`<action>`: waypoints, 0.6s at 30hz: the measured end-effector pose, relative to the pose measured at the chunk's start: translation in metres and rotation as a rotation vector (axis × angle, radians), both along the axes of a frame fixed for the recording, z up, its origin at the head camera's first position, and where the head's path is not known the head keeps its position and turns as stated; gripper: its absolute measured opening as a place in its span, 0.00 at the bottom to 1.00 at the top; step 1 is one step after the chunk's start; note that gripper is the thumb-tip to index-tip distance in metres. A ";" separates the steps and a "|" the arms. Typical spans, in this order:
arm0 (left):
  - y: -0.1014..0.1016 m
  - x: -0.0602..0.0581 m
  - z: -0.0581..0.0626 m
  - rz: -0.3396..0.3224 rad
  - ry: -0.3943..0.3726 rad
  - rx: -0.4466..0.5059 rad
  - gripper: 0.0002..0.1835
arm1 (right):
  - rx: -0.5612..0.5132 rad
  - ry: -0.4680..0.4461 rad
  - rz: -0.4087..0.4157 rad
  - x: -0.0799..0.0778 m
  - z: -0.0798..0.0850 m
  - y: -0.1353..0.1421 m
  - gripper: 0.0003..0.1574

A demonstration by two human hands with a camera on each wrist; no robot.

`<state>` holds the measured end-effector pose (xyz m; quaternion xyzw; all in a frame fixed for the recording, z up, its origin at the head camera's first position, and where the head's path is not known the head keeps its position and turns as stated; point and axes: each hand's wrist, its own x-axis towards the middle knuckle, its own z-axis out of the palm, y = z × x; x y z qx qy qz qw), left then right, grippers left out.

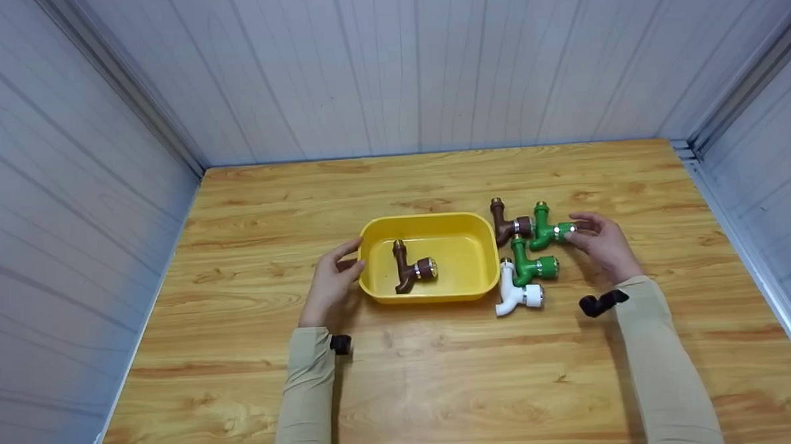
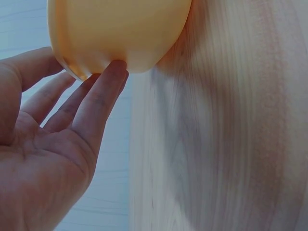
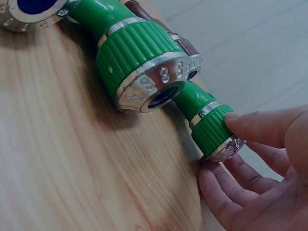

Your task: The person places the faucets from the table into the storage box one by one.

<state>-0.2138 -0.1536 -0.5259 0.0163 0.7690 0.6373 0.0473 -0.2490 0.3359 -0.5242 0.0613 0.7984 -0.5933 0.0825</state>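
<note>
My left hand touches the left end of a yellow plastic basin, its fairly straight fingertips against the outer wall and rim. Inside the basin lies a brown faucet. On the right, my right hand pinches the knob of the farther green faucet; the right wrist view shows the thumb on the ribbed green knob and other fingers under its silvery end. Close by lie another green faucet, a white faucet and a second brown faucet.
Everything rests on a wood-grain table. Pale panel walls stand behind it and at both sides. The group of faucets lies beside the basin's right end, some touching or nearly touching one another. A black wrist mount sits on the right sleeve.
</note>
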 end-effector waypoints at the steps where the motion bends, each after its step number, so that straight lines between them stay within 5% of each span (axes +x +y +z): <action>1: 0.000 0.000 0.000 -0.001 -0.006 0.000 0.25 | -0.005 -0.003 -0.003 0.000 0.000 0.000 0.35; 18: 0.001 0.002 0.001 0.011 -0.043 0.038 0.24 | -0.054 -0.045 0.027 0.001 0.001 0.004 0.35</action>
